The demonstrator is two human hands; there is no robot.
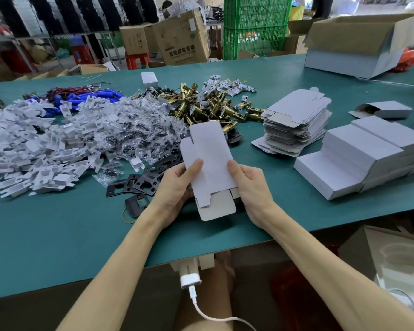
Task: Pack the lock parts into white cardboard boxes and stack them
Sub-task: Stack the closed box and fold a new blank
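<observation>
- left hand (177,187) and right hand (249,189): both grip one flat box blank (210,158), thumbs on its white top face, fingers beneath; neither hand is free
- box blank: held just above the desk (58,235) near its front edge, between the two hands; not yet opened into a box; long axis runs away from the person, far end leaning slightly left; grey tuck flap at the near end, a second flap at the far end
- judgement: step in hand is erecting the blank; pressing the long edges inward should open it, as each hand sits on one long side
- black plates (144,180): on the desk just left of and partly under the blank; left hand is nearer
- white inserts (34,149): broad loose heap further left, well apart from the right hand
- bagged parts (134,130): clear packets heaped beyond the plates, contents too small to tell
- packed boxes (359,158): closed white boxes stacked in steps to the right; right hand is nearer
- flat blanks (296,120): stack beyond and right of the held blank
- brass latches (201,108): pile directly beyond the blank's far end
- judgement: parts lie left and ahead, stacking lies right; reaches should divide accordingly
</observation>
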